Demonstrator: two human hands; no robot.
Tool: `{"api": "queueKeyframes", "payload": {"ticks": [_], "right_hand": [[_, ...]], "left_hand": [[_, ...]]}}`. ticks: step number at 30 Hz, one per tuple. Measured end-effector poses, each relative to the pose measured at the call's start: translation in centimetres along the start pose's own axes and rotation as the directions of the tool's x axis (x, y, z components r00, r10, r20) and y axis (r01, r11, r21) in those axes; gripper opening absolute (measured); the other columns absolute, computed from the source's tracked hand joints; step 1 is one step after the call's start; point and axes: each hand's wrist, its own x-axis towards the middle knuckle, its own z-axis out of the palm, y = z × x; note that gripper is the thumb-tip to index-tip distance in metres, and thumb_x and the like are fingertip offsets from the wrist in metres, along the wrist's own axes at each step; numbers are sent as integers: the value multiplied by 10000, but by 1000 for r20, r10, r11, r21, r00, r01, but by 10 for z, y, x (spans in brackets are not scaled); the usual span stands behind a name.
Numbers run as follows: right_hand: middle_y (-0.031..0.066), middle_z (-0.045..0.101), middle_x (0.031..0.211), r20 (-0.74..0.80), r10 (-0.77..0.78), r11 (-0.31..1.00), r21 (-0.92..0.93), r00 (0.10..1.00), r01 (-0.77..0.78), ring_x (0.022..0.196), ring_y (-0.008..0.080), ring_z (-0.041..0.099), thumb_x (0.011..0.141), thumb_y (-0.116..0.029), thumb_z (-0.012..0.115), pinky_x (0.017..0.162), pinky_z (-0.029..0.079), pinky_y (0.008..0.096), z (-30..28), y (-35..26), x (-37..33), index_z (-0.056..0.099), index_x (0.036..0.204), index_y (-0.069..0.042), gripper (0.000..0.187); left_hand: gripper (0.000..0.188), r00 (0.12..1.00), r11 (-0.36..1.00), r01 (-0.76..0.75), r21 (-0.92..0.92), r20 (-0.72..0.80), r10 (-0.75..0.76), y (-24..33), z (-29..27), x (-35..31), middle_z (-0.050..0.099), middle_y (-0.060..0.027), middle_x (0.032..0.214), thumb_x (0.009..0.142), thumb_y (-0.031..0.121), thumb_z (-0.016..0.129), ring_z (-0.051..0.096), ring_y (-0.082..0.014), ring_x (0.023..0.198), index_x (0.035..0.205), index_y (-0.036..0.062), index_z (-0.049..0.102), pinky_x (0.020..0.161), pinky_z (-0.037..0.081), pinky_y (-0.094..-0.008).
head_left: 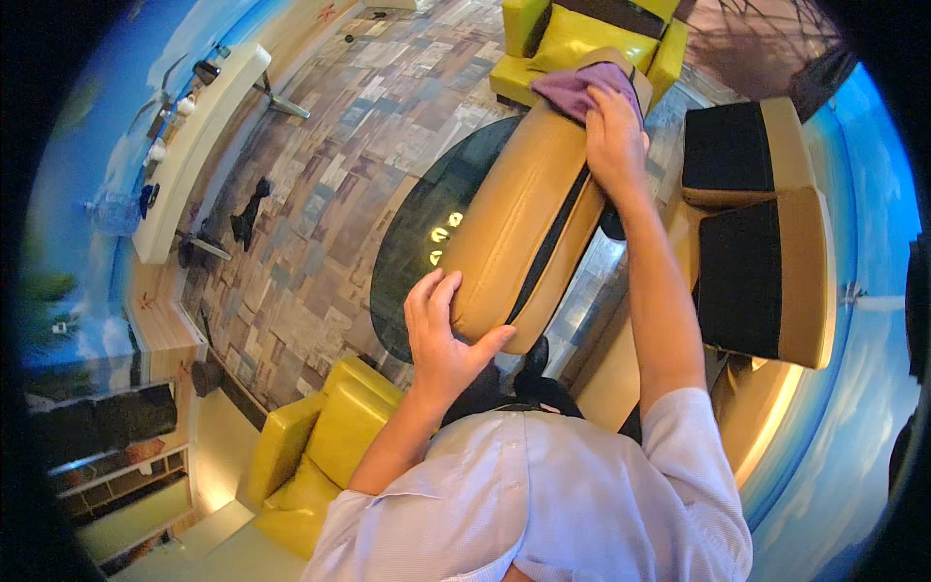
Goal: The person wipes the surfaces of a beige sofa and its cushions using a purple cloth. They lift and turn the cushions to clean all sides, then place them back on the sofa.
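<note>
A long tan leather sofa cushion (529, 213) with a black band along its side is raised in front of me, above a dark oval glass table (412, 276). My left hand (441, 335) grips its near end, fingers on the top edge and thumb on the side. At the far end my right hand (613, 136) presses a crumpled purple cloth (572, 89) against the cushion. The fingers are bent over the cloth, and the palm side is hidden.
Yellow armchairs stand at the far side (592, 44) and lower left (335, 436). On my right is a tan sofa with black-panelled back cushions (739, 276). A white wall shelf (199, 155) holds small items at left. A dark object (250, 213) lies on the patchwork floor.
</note>
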Motion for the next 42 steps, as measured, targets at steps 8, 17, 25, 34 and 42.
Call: {"api": "queueKeyframes", "payload": {"ticks": [8,17,25,34,42], "right_hand": [[229,671,1363,-65,-21,998,63,998,25,1344,443,566,1024,-178,580,1222,368,523,1,5,-14,676,1332,-32,354],[222,739,1200,128,-61,957,288,990,22,1207,408,652,988,-176,603,1191,401,490,3,6,27,745,1217,-45,300],[142,652,1399,184,-110,968,241,977,64,1412,449,505,1000,-195,597,1117,446,606,-5,-57,-44,704,1285,-148,308],[160,526,1560,211,-83,945,328,974,10,1518,437,389,894,-145,666,1063,390,672,-52,-206,-190,720,1253,-79,369],[131,564,1521,197,-349,866,440,916,236,1519,395,410,833,-117,729,1096,370,726,-28,-220,-226,713,1188,-66,359]], "left_hand": [[1016,964,921,27,-388,255,79,-46,-11,-14,332,-271,1688,890,553,809,388,-381,1539,1613,-15,376,1248,323,-487],[517,997,925,79,-372,7,-82,3,11,34,714,-207,1312,903,138,812,681,-357,1216,1373,-21,667,1046,537,-424],[263,990,989,-141,-53,-28,140,-7,-3,50,741,-206,1259,907,74,788,702,-327,1113,1152,-20,774,996,545,-418],[255,995,951,81,-298,-35,-96,-63,-23,67,716,-142,1312,959,2,709,685,-219,1174,1207,-51,742,1012,535,-348],[281,983,792,185,-582,103,-154,-116,-50,90,635,-134,1412,1011,11,675,656,-209,1210,1285,-49,679,1052,525,-351]]}}
